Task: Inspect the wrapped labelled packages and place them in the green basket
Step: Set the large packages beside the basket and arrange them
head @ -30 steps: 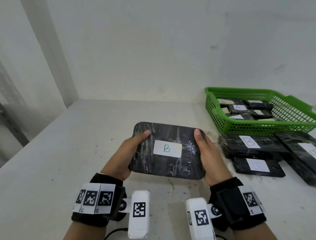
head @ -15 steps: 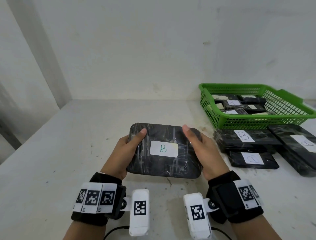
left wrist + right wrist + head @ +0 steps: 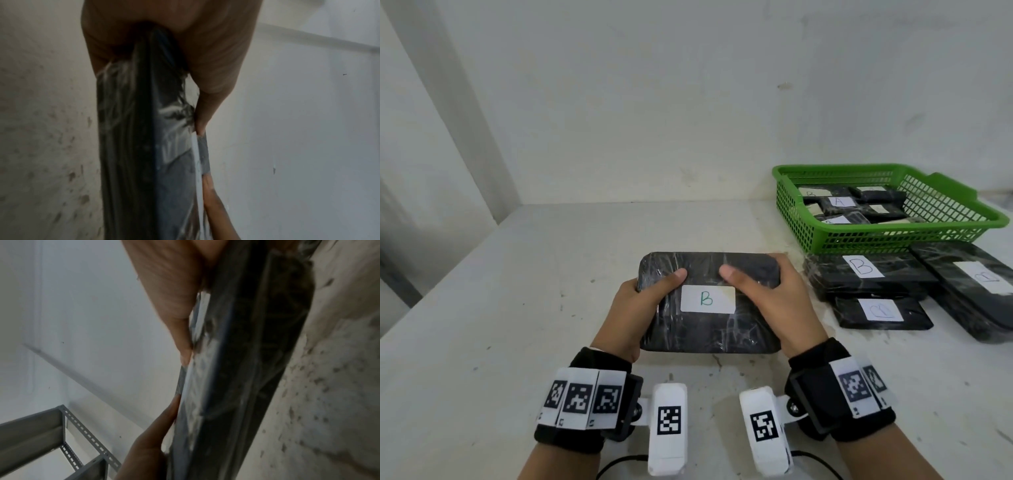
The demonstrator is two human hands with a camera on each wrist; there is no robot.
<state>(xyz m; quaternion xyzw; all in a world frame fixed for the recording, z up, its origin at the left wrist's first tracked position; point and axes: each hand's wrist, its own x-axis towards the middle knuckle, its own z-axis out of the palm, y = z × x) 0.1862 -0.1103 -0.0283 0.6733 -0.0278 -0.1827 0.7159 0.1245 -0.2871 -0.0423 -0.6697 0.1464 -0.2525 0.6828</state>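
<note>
— What are your hands doing?

— My left hand [image 3: 633,308] and my right hand [image 3: 774,301] each have a tight grip on the black package [image 3: 709,329]. One hand is on each short side. My thumbs lie on top, just above the white label [image 3: 707,299] with a green B on it. My other fingers are tucked under, so I cannot see them from above.

— Is the package on the worktop?

— It is just over the white worktop [image 3: 500,325], right in front of me. I cannot tell if it touches.

— What does the wrist camera show?

— The thin edge of the package [image 3: 144,146], all shiny with wrap, and my thumb pressed on its face.

— Where is the green basket?

— The green basket [image 3: 962,219] sits far off to the right, by the wall. It has wrapped packages in it, one marked A [image 3: 839,202].

— Anything else?

— More packages lie on the worktop just in front of the basket. One says B [image 3: 863,267]. A smaller one [image 3: 881,312] lies right by it, and a long one [image 3: 976,284] lies to the right.
</note>
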